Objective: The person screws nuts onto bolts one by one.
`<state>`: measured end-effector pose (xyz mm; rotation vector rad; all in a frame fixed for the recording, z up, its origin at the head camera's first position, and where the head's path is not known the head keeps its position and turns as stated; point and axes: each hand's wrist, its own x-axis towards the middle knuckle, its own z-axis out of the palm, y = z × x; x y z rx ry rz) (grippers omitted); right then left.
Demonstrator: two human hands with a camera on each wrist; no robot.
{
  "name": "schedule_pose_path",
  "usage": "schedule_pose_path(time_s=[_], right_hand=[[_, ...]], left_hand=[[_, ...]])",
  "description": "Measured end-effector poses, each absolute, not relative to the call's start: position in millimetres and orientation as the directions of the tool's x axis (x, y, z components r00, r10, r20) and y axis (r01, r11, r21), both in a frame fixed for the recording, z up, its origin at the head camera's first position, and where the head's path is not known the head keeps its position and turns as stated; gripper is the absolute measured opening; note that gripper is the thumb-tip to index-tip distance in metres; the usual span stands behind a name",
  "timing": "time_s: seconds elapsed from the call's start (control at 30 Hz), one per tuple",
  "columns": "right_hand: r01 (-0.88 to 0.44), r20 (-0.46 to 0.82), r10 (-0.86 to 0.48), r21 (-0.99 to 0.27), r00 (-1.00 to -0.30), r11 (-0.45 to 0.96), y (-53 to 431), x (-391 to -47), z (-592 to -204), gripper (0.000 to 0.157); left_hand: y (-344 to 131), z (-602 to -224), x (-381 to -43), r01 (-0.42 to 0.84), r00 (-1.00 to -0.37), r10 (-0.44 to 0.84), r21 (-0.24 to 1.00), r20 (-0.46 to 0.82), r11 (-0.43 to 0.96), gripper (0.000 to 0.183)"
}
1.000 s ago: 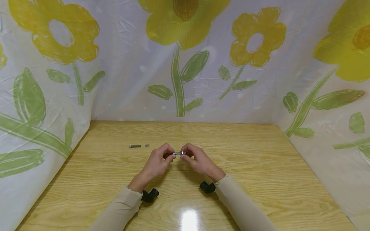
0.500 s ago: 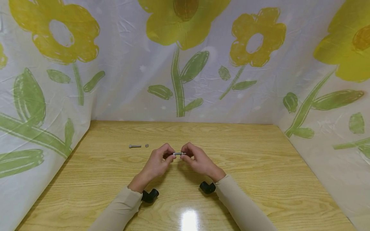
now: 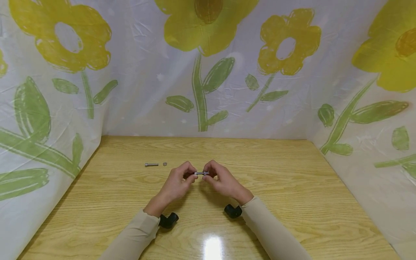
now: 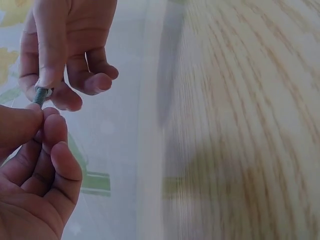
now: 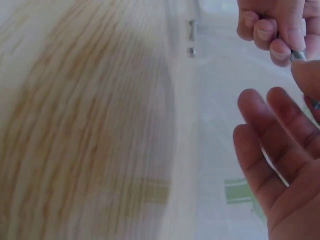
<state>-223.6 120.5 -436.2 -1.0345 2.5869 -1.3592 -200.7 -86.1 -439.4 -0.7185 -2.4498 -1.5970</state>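
My left hand (image 3: 178, 181) pinches the head end of a small metal bolt (image 3: 199, 173) between thumb and fingertips. The bolt lies roughly level above the table, its shank pointing right. Around its threads, close to the free end, sits a hex nut (image 3: 205, 173), which my right hand (image 3: 225, 180) holds between thumb and index finger. Seen from the left wrist, the threaded shank (image 4: 39, 96) bridges the short gap between the two hands. From the right wrist, my right thumb covers much of the bolt, and the other right fingers (image 5: 265, 120) are spread away from it.
On the wooden table (image 3: 276, 180), left of my hands, lie a second bolt (image 3: 151, 164) and a second nut (image 3: 164, 164), side by side. A flower-printed cloth (image 3: 143, 108) walls the back and both sides. Black devices (image 3: 168, 220) sit at both wrists.
The nut has turned slightly on the bolt as the right thumb and index finger shifted around it. My left hand and the loose bolt and nut keep their places.
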Motion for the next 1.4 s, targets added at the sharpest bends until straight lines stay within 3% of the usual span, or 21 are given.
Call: schedule_pose_path(time_s=[0.07,0.2,0.33,0.53,0.73,0.87,0.97,1.1,1.23,1.4], right_hand=[[-0.565,0.266,-0.586,-0.712,-0.766,0.416,120.9,-224.0,-436.0,0.013],[-0.570,0.254,-0.579,-0.676,-0.775,0.466,122.0,-224.8,-436.0,0.035],[-0.526,0.231,-0.559,-0.720,-0.797,0.453,121.4,-224.0,-435.5,0.025],[-0.573,0.271,-0.597,-0.715,-0.755,0.400,119.8,-223.4,-434.8,0.011],[-0.565,0.247,-0.576,-0.675,-0.779,0.475,120.6,-223.6,-434.8,0.036],[-0.529,0.224,-0.567,-0.714,-0.793,0.459,120.8,-222.9,-434.2,0.024],[-0.548,0.242,-0.588,-0.724,-0.772,0.420,120.4,-222.8,-433.8,0.024],[-0.599,0.276,-0.611,-0.682,-0.742,0.419,120.1,-223.0,-433.5,0.009],[-0.597,0.262,-0.599,-0.652,-0.757,0.469,120.3,-223.6,-434.1,0.031],[-0.543,0.242,-0.576,-0.720,-0.780,0.432,119.6,-223.1,-434.7,0.021]], left_hand=[[-85.6,-439.7,-200.9,0.460,-0.876,0.320,0.825,0.361,0.329,0.008],[-84.6,-439.4,-200.7,0.468,-0.872,0.326,0.818,0.365,0.335,0.006],[-85.0,-439.1,-200.3,0.466,-0.873,0.324,0.822,0.366,0.327,0.005],[-85.2,-439.5,-200.1,0.467,-0.869,0.336,0.827,0.363,0.313,0.006],[-85.0,-439.7,-200.4,0.468,-0.867,0.346,0.824,0.358,0.321,0.005],[-85.9,-439.4,-200.5,0.465,-0.871,0.335,0.824,0.360,0.324,0.005],[-86.7,-438.8,-200.6,0.464,-0.872,0.328,0.825,0.363,0.321,0.006],[-87.0,-438.6,-200.4,0.464,-0.872,0.328,0.826,0.362,0.321,0.006],[-86.5,-439.5,-200.4,0.465,-0.869,0.344,0.824,0.355,0.325,0.007],[-85.7,-440.6,-200.9,0.468,-0.868,0.338,0.825,0.363,0.317,0.006]])
